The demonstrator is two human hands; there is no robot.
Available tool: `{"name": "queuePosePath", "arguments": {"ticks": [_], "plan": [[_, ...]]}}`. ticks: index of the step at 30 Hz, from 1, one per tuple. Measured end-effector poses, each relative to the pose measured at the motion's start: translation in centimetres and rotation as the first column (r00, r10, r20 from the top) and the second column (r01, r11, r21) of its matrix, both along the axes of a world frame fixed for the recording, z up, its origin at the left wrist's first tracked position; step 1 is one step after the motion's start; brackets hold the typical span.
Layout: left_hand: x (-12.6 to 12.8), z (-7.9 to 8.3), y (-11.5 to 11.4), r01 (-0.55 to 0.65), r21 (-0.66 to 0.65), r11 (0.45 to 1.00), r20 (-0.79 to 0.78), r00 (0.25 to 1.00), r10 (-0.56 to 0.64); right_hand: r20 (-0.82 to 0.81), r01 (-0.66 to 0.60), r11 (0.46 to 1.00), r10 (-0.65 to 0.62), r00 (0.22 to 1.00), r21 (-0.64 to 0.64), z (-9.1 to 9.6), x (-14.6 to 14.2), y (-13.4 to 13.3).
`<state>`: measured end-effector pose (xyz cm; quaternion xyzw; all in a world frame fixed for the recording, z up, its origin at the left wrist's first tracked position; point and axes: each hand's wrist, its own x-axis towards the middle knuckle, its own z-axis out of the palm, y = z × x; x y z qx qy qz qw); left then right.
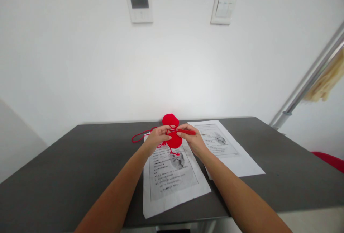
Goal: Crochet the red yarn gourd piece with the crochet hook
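Between my hands is a red crochet piece (174, 140), rounded in outline, with a short tail of yarn hanging from its lower edge. My left hand (159, 135) pinches the piece at its left side, and red yarn (137, 139) loops out to the left of the fingers. My right hand (192, 139) grips a crochet hook (187, 132) with a red handle; its thin metal tip points left into the work, and a metal end sticks out to the right. Behind the hands sits a red yarn ball (170, 120), partly covered by the fingers.
Two printed sheets lie on the dark table: a nearer sheet (172, 204) under my hands and another sheet (242, 165) to the right. A white wall (172, 68) rises behind the table (67, 175). A metal pole (303, 86) leans at the right, near a red object (328, 161).
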<state>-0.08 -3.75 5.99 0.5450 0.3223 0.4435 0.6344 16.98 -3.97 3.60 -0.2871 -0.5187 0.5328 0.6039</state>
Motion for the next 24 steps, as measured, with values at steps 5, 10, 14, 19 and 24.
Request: {"name": "queuePosePath", "arguments": {"ticks": [5, 10, 14, 19, 24], "plan": [[-0.11, -0.37, 0.39, 0.005, 0.002, 1.0, 0.018, 1.0, -0.005, -0.022, -0.003, 1.0, 0.003, 1.0, -0.001, 0.11, -0.03, -0.01], [-0.07, -0.34, 0.38, -0.032, 0.017, 0.999, 0.02, 0.999, 0.031, -0.022, -0.004, 1.0, 0.004, 1.0, -0.001, 0.08, 0.06, 0.04], [-0.02, -0.28, 0.36, -0.06, 0.018, 0.998, -0.022, 0.998, 0.061, -0.008, -0.001, 1.0, 0.001, 1.0, -0.002, -0.07, 0.12, 0.15], [-0.08, -0.1, 0.23, -0.045, -0.002, 0.999, -0.013, 0.999, 0.045, -0.002, 0.0, 1.0, 0.0, 1.0, 0.005, -0.16, 0.17, 0.2], [-0.01, 0.12, 0.05, -0.046, -0.026, 0.999, 0.031, 0.998, 0.047, -0.008, 0.001, 1.0, -0.001, 1.0, 0.003, -0.05, 0.15, 0.11]]}}
